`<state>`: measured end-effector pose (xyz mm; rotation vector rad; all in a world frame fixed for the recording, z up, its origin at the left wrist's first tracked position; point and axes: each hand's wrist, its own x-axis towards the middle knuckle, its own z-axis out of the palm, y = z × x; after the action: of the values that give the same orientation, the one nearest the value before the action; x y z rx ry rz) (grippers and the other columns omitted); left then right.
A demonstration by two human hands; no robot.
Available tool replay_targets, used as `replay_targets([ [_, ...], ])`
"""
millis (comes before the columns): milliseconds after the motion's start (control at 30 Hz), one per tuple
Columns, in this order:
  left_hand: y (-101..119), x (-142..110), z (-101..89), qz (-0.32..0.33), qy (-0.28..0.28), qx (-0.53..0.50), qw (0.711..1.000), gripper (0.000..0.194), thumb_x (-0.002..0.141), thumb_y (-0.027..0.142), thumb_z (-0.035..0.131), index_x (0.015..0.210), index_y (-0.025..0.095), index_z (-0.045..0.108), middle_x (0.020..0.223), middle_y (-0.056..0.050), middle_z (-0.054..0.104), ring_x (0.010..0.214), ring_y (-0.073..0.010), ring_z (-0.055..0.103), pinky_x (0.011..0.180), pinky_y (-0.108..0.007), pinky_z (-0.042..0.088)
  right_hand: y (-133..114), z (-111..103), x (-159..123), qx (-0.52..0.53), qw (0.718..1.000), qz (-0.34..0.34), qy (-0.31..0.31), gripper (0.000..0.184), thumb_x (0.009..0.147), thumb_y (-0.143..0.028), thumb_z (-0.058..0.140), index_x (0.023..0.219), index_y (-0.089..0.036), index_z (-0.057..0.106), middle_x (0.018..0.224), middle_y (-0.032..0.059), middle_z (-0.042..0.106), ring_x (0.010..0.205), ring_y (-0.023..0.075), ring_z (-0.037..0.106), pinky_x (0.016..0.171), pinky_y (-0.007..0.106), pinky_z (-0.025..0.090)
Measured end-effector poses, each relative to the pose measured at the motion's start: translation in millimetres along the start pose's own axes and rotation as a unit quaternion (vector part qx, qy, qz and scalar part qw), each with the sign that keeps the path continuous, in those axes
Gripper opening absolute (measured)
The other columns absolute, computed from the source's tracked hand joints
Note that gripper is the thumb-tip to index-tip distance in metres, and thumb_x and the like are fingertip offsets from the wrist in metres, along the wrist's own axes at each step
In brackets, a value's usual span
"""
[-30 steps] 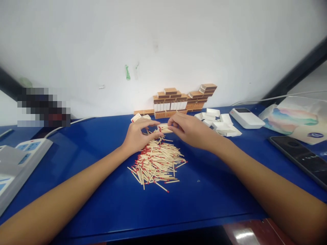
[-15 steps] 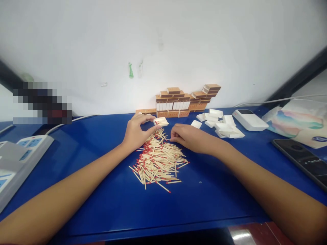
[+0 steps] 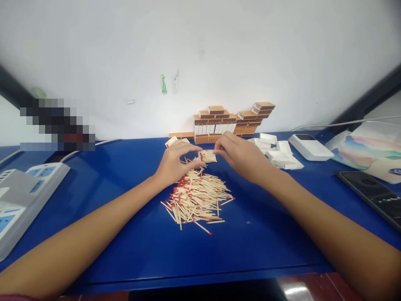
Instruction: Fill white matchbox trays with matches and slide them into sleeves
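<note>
My left hand [image 3: 175, 164] grips a small white matchbox tray [image 3: 214, 160] between thumb and fingers, above the far end of the match pile. Matches with red heads [image 3: 207, 155] lie inside this tray. At the tray's right end, the fingertips of my right hand [image 3: 242, 155] are pinched together; what they hold, if anything, is hidden. Below both hands spreads a loose heap of red-tipped matches [image 3: 200, 194]. Behind my left hand, partly covered by it, is another white tray [image 3: 171, 141] with matches in it.
Stacked brown matchboxes [image 3: 216, 129] stand against the wall. Several white trays [image 3: 282, 156] lie beyond my right hand, near a white device [image 3: 310, 147]. A phone [image 3: 369, 194] and a plastic packet [image 3: 366, 146] are at the right, a power strip [image 3: 34, 192] at the left.
My right hand has risen from the match pile to the tray's right end. My left hand has shifted slightly right and nearer with the tray. The view has moved a little.
</note>
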<state>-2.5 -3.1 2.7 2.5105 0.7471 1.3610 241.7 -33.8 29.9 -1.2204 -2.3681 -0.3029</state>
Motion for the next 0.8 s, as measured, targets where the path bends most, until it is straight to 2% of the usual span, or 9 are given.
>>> replay_targets([
  [167,2.3,0.0,1.0,-0.009,-0.006,-0.022,1.000,0.033,0.079,0.039,0.089,0.106,0.023,0.078,0.097,-0.005,0.079,0.090,-0.0220,0.070,0.084,-0.039,0.054,-6.8,6.2,-1.5,-0.035,0.999,-0.020,-0.018,0.024,0.110,-0.030,0.042,0.102,-0.016,0.059,0.099,0.0110,0.065,0.085,0.0218,0.060,0.065,0.032,0.039],
  [467,1.7,-2.3,1.0,-0.068,-0.015,-0.062,0.996,0.033,0.078,0.036,0.090,0.107,0.024,0.079,0.100,-0.005,0.079,0.089,-0.0195,0.070,0.077,-0.034,0.056,-7.2,1.1,-1.4,0.030,0.999,-0.011,-0.037,0.021,0.107,-0.025,0.041,0.101,-0.017,0.060,0.102,0.0105,0.063,0.079,0.0201,0.058,0.067,0.033,0.041],
  [667,6.5,-1.9,0.2,-0.059,-0.026,-0.048,0.997,0.032,0.080,0.037,0.089,0.109,0.027,0.078,0.104,-0.004,0.079,0.093,-0.0204,0.071,0.088,-0.039,0.057,-7.5,-0.3,-1.1,0.050,0.998,-0.002,-0.031,0.022,0.107,-0.031,0.043,0.100,-0.018,0.059,0.103,0.0120,0.063,0.082,0.0222,0.058,0.069,0.035,0.041],
  [800,6.3,-2.8,1.1,-0.065,-0.027,-0.047,0.996,0.033,0.080,0.037,0.089,0.110,0.027,0.078,0.105,-0.004,0.079,0.096,-0.0209,0.071,0.085,-0.038,0.058,-8.9,-2.6,-1.8,0.052,0.998,-0.001,-0.045,0.022,0.107,-0.031,0.041,0.101,-0.018,0.058,0.104,0.0118,0.062,0.082,0.0217,0.058,0.068,0.034,0.041],
])
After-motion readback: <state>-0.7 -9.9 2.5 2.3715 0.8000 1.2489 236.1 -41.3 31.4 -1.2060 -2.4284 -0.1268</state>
